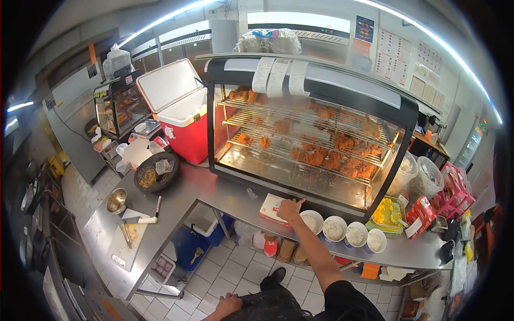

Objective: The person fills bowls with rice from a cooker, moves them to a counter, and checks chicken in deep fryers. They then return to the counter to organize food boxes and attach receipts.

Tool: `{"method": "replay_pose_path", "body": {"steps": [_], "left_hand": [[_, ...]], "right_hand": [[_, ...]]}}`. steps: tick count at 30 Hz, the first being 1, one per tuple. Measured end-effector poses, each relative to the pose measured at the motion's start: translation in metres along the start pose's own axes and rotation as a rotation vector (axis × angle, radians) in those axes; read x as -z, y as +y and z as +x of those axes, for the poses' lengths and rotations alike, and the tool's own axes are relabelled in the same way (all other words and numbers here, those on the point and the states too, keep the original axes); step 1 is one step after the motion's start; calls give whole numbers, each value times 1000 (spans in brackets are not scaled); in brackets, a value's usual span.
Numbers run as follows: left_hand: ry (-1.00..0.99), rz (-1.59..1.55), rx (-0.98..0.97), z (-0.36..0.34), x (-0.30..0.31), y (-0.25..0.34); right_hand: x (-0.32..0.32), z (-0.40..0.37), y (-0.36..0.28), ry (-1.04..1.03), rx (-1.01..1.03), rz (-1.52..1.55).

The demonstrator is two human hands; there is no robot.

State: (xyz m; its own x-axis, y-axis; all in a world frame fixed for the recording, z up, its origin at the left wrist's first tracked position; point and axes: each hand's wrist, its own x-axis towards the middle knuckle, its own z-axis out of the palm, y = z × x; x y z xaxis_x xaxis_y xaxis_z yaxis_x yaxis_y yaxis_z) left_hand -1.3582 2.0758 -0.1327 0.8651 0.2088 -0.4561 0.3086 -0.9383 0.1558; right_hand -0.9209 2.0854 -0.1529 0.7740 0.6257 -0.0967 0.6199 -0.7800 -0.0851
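Note:
My right hand (289, 209) reaches to the right end of a small white box with red print (272, 206), on the steel counter in front of the warmer. One finger of it stretches out to the right; the others lie bent at the box's edge. Right beside that hand begins a row of several white cups of rice (334, 229). Down by my dark apron (270, 306), my left hand (229, 304) hangs low with its fingers loosely spread and nothing visible in it.
A glass warmer (310, 187) with fried chicken (348, 155) fills the counter's back. Left of it are a red cooler (187, 136), a black bowl (155, 172) and a cutting board (127, 246) with tongs (127, 235). A yellow food tray (389, 214) stands right.

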Motion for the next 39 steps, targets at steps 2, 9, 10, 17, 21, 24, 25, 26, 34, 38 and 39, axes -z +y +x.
{"method": "replay_pose_path", "body": {"steps": [2,9,10,17,21,24,25,26,34,38,39], "left_hand": [[39,-25,-23,8,-3,-3],[13,-51,-39,16,11,-5],[35,-88,-67,17,13,-6],[69,-24,-290,38,25,-12],[80,-44,-216,68,6,-13],[149,-78,-218,77,9,-13],[170,-50,-272,79,21,-15],[195,2,-340,81,30,-22],[280,-26,-220,87,57,-42],[148,-71,-82,73,58,-49],[54,-92,-5,61,55,-47]], "right_hand": [[-8,-2,0,56,-20,7],[-72,38,22,-61,125,201],[-65,32,21,-65,124,199],[-7,-9,6,17,47,35],[-16,-4,19,122,46,-18],[-24,-7,22,249,30,30],[-28,-6,24,280,104,46],[-39,2,30,246,151,123],[26,-20,-28,174,98,-68],[22,3,-44,31,255,168],[14,3,-55,44,318,258]]}}
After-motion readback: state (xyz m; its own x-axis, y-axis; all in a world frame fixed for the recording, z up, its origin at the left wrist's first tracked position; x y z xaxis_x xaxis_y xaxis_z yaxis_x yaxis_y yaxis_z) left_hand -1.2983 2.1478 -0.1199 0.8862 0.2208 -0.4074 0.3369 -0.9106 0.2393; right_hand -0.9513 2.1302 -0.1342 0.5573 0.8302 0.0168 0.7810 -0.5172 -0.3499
